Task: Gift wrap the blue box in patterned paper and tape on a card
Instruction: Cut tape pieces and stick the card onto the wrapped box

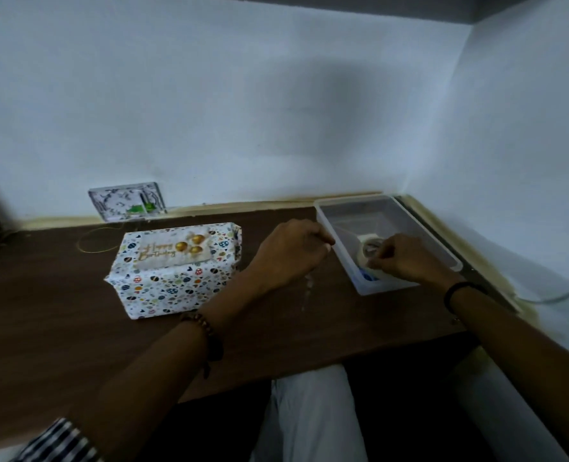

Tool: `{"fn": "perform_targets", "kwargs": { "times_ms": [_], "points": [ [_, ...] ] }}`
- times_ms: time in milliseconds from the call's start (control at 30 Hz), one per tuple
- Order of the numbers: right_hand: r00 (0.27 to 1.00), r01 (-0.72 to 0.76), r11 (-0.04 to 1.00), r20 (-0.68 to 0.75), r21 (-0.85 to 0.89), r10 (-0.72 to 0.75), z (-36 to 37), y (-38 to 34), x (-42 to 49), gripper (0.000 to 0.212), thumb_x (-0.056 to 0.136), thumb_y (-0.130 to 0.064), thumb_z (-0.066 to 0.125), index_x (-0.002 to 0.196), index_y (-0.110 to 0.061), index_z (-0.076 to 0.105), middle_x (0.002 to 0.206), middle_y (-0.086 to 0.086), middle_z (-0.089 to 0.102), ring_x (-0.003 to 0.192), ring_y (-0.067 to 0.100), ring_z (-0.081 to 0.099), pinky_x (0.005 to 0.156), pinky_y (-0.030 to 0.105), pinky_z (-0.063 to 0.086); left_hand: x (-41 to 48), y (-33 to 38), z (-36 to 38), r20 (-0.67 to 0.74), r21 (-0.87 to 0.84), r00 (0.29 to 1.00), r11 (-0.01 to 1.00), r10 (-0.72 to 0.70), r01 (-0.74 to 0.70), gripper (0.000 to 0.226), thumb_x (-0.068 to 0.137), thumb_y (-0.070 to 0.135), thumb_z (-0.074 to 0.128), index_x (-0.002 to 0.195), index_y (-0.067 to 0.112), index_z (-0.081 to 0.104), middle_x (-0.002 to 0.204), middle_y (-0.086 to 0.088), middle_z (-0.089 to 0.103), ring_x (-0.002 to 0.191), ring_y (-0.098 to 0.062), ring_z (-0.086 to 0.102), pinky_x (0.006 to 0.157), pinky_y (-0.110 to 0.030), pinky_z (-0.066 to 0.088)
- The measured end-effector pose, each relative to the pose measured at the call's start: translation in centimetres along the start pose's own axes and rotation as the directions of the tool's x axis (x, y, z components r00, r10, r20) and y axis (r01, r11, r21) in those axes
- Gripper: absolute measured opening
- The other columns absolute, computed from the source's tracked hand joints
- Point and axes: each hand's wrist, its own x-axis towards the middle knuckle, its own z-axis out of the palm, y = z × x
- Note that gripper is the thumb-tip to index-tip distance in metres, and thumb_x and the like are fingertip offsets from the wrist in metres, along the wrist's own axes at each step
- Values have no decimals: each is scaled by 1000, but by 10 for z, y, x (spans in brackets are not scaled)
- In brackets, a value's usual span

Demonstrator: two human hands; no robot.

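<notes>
Far left, against the wall: a patterned panel (126, 204) leaning upright at the desk's (60, 321) far edge; a thin yellowish loop of wire (91, 240) lying just near of it. Left of centre: the wrapped box (173, 275) sitting flat on the desk, covered in white patterned paper; a "Happy Birthday" card (173, 251) with gold balloons lying on its top face. Centre: left hand (289, 253) hovering above the desk, just left of the clear plastic tray (423, 225), its grip closing fingers-together on something thin that I cannot make out; beaded bracelet (206, 331) showing on that wrist. Right: tape roll (371, 253) sitting over the near part of the tray; right hand (399, 258) reaching in over it, grip pinching together at the roll's edge. Dark band (459, 290) showing on the right wrist.
</notes>
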Motion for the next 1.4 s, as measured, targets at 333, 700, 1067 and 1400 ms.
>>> {"fn": "perform_targets", "kwargs": {
  "times_ms": [333,700,1067,1400],
  "points": [
    [950,198,980,-252,33,-183,1,-12,-7,25,97,-32,61,102,-10,72,89,3,67,82,16,64,62,15,37,-3,2,11,15,-150,991,979,-135,136,29,95,18,63,124,16,66,121,0,69,104,-7,65,75,0,44],
    [938,167,416,-13,894,-348,-36,-121,-91,39,82,-28,67,107,1,72,107,19,73,103,27,70,94,38,56,-52,26,-41,-156,-655,970,755,-189,42,49,82,25,78,128,15,64,118,5,72,110,-6,67,95,-31,56],
    [851,454,596,-126,663,-509,-13,-167,-150,20,93,-28,65,111,-23,67,107,-9,75,104,8,69,97,40,53,-95,21,-77,-163,-896,929,443,-332,1,37,92,35,68,103,1,73,101,-41,61,89,-29,56,82,-38,48],
    [793,581,618,-199,529,-575,6,-166,-158,25,88,-33,64,112,-29,64,106,-29,70,101,-9,65,83,8,50,-105,20,-71,-164,-927,916,374,-365,-17,32,95,26,62,104,-3,73,97,-17,76,87,-21,72,74,-23,56]
  ]
}}
